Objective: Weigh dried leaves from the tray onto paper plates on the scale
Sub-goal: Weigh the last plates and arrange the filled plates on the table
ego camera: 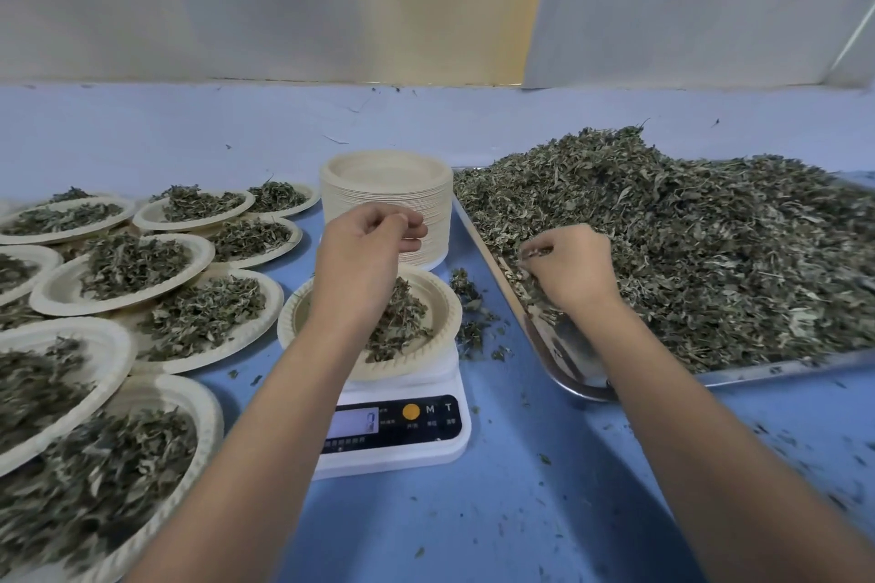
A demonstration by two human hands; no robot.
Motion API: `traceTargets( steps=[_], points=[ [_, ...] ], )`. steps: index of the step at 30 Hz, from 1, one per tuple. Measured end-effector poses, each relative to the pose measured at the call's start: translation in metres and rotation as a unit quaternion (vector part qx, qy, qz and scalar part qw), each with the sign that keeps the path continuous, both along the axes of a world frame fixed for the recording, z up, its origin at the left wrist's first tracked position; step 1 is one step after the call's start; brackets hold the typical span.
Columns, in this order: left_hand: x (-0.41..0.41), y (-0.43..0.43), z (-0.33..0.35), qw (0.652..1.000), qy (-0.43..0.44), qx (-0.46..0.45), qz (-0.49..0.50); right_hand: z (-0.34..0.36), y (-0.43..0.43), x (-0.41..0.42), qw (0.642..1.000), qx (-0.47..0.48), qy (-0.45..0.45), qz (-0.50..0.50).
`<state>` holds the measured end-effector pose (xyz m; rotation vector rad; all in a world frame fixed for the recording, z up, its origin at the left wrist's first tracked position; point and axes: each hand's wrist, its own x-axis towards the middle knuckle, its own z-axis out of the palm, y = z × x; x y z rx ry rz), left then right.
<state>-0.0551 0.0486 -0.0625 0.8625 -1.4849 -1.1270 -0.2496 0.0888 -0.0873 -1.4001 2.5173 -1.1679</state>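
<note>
The dried grey-green leaves (686, 251) lie heaped in a shallow rectangular steel tray (584, 387) toward the right edge of the blue counter (521, 511). The right hand (566, 272) is sunk into the heap's near-left fringe, fingers curled round a tuft. The left hand (374, 246) hangs over the round cream paper plate (428, 357) on the white digital scale (393, 452) at the counter's middle. Its fingertips are drawn to the thumb, and no leaf shows between them. 1 small mound already sits on that plate.

The leaves look feather-light, brittle and loose, and the spilled crumbs (466, 298) between scale and tray suggest they shed easily. A soft, cupped pinch from the heap's edge should suit them, since hard squeezing would likely crush them.
</note>
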Motion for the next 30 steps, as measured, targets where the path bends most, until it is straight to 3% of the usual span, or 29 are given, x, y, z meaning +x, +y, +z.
traceTargets(
  steps=[3, 6, 11, 21, 30],
  points=[
    [0.013, -0.005, 0.003, 1.000, 0.011, 0.003, 0.024, 0.014, 0.000, 0.016, 0.992, -0.099, -0.077, 0.028],
    [0.027, -0.012, 0.005, 0.998, 0.032, 0.015, 0.046, 0.027, -0.006, 0.043, 0.983, -0.135, -0.098, 0.082],
    [0.044, -0.024, 0.005, 0.992, 0.075, 0.031, 0.095, 0.038, -0.020, 0.086, 0.972, -0.151, -0.077, 0.165],
    [0.051, -0.029, 0.002, 0.991, 0.076, 0.036, 0.103, 0.020, -0.027, 0.121, 0.969, -0.117, 0.028, 0.214],
    [0.050, -0.026, 0.002, 0.993, 0.053, 0.032, 0.096, 0.020, -0.026, 0.123, 0.962, -0.158, -0.037, 0.221]
  ],
)
